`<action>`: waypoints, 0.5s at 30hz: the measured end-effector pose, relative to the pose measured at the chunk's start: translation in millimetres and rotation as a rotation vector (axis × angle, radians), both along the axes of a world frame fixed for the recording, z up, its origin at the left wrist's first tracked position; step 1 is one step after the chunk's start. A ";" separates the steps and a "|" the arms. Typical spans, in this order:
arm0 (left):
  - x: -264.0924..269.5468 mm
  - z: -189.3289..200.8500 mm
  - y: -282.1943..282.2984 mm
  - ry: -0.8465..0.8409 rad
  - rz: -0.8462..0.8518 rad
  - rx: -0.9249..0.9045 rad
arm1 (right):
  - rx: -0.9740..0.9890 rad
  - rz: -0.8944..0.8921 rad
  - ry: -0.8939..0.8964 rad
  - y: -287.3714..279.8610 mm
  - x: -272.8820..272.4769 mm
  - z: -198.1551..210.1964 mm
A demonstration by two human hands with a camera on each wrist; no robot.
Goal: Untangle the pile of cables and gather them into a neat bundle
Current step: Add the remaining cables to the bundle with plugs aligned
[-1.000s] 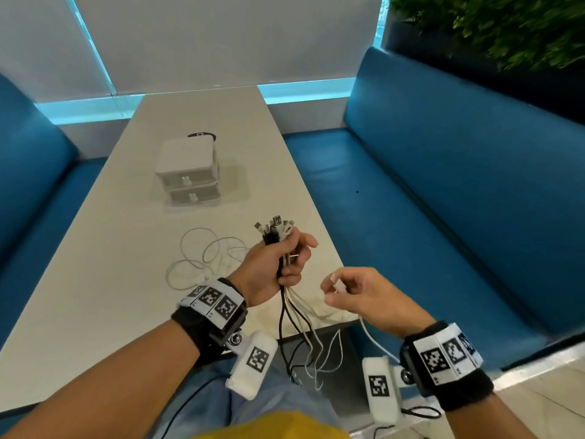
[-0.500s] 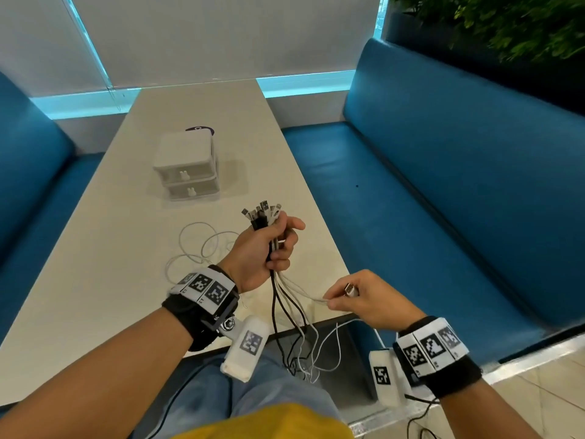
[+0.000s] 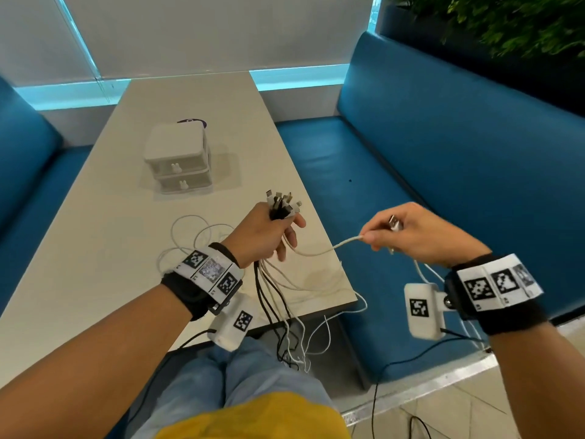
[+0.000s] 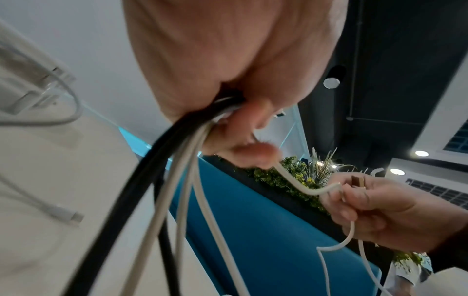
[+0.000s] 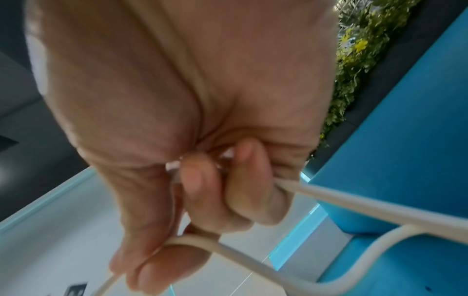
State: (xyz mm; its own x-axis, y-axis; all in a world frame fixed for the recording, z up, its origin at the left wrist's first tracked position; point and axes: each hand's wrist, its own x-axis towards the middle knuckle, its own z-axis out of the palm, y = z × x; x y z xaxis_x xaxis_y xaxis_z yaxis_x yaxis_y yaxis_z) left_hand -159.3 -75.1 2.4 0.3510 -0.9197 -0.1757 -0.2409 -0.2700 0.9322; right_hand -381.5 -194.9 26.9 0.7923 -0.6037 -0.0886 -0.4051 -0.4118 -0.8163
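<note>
Cable ends (image 3: 283, 205) sit clamped in left grip (image 3: 269, 236); right grip (image 3: 411, 232) pinches white cable (image 3: 332, 248); lower strands hang hidden below counter (image 3: 95, 248) edge.

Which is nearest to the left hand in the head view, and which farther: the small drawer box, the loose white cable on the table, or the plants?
1. Loose white cable, on the table beside the left hand.
2. Drawer box, farther up the table.
3. Plants, top right behind the bench.

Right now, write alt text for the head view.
The left hand grips a bunch of cables, plugs up, while the right hand pulls one white cable sideways from it. More cable and a small drawer box sit on the table.
</note>
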 end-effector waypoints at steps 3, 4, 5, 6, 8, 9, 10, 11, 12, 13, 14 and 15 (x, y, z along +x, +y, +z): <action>-0.5 5.4 -4.3 -0.023 -0.031 0.016 | 0.130 -0.039 -0.074 -4.7 -8.4 0.6; -1.3 7.2 -4.9 -0.020 -0.050 0.026 | 0.172 -0.048 -0.095 -5.2 -10.7 -3.5; -2.2 8.2 -5.8 -0.008 -0.074 0.034 | 0.210 -0.052 -0.111 -4.9 -12.7 -9.1; -3.2 8.2 -6.5 0.016 -0.097 0.039 | 0.246 -0.053 -0.127 -4.1 -14.7 -15.7; -5.1 8.1 -7.6 0.070 -0.127 0.044 | 0.323 -0.069 -0.166 -0.8 -17.5 -29.4; -6.3 7.8 -8.2 0.082 -0.136 0.045 | 0.362 -0.085 -0.190 1.1 -18.6 -35.3; -8.2 7.7 -8.7 0.082 -0.146 0.044 | 0.392 -0.102 -0.212 2.5 -20.1 -40.5; -10.4 7.7 -9.2 0.071 -0.153 0.042 | 0.413 -0.125 -0.232 3.1 -21.7 -44.9; -12.4 7.3 -9.2 0.053 -0.154 0.038 | 0.423 -0.163 -0.250 2.6 -23.7 -48.7; -13.1 6.0 -9.3 0.034 -0.143 0.035 | 0.424 -0.224 -0.269 1.4 -25.6 -52.0; -12.5 4.4 -9.2 0.020 -0.117 0.033 | 0.426 -0.315 -0.293 -0.7 -28.5 -54.4; -11.0 2.2 -9.6 0.017 -0.073 0.032 | 0.441 -0.429 -0.326 -3.1 -32.0 -56.1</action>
State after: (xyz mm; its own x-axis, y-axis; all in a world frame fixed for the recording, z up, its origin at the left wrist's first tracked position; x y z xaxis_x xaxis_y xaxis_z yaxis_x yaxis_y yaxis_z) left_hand -170.3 -84.7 4.6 0.2798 -0.9366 -0.2109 -0.2451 -0.2820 0.9276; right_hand -413.5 -198.0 -29.3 0.5194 -0.8319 -0.1954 -0.1633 0.1278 -0.9783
